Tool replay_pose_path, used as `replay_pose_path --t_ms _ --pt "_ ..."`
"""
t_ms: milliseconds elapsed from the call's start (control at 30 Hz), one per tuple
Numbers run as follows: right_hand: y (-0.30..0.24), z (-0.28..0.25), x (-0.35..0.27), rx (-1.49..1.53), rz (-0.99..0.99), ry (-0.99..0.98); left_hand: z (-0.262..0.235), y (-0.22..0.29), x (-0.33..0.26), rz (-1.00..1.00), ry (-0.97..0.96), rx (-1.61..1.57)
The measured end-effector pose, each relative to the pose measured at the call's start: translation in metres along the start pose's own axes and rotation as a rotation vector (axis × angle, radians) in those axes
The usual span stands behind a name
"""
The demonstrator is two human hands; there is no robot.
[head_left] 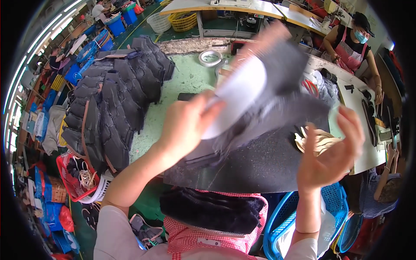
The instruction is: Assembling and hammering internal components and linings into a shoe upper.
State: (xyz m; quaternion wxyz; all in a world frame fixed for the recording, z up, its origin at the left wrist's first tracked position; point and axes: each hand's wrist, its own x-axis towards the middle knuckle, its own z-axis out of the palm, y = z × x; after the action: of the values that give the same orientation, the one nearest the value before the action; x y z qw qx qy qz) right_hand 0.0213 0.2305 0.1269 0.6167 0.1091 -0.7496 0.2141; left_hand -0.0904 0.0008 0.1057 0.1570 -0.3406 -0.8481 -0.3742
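Note:
My left hand (pixel 190 119) grips the near edge of a flat dark grey piece with a white, rounded panel (pixel 242 93). Motion smears this piece, so its exact kind is unclear. My right hand (pixel 331 151) is raised to the right, fingers spread and nothing held. Beneath them, dark cut pieces (pixel 203 156) lie on a black mat (pixel 234 173). Close to my right hand is a bundle of cream-coloured strips or pieces (pixel 318 141). Over my lap, on a red checked apron (pixel 186 240), rests a folded black furry piece (pixel 212 212).
Overlapping dark pieces (pixel 117 95) are heaped on the green tabletop (pixel 186 69) at left. A tape roll (pixel 210 58) sits at the back. Blue baskets (pixel 277 229) stand low right, a red basket (pixel 71 182) low left. A co-worker (pixel 353 45) works at the far right.

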Motion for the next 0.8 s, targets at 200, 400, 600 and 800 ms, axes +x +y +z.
replay_pose_path --t_ms 200,400,600,800 --pt "-0.013 0.027 -0.049 0.442 0.876 -0.637 0.029 0.014 -0.063 -0.149 -0.176 -0.527" --pt "0.011 0.019 -0.060 0.491 0.838 -1.357 0.033 0.051 -0.120 -1.144 -0.572 -1.438" --pt "0.069 -0.044 -0.071 0.289 0.754 -0.987 0.093 0.063 -0.132 -1.387 -0.899 -1.837" --pt "0.135 -0.164 -0.084 -0.305 0.688 -0.787 0.092 0.107 -0.050 -0.267 -1.414 -1.206"
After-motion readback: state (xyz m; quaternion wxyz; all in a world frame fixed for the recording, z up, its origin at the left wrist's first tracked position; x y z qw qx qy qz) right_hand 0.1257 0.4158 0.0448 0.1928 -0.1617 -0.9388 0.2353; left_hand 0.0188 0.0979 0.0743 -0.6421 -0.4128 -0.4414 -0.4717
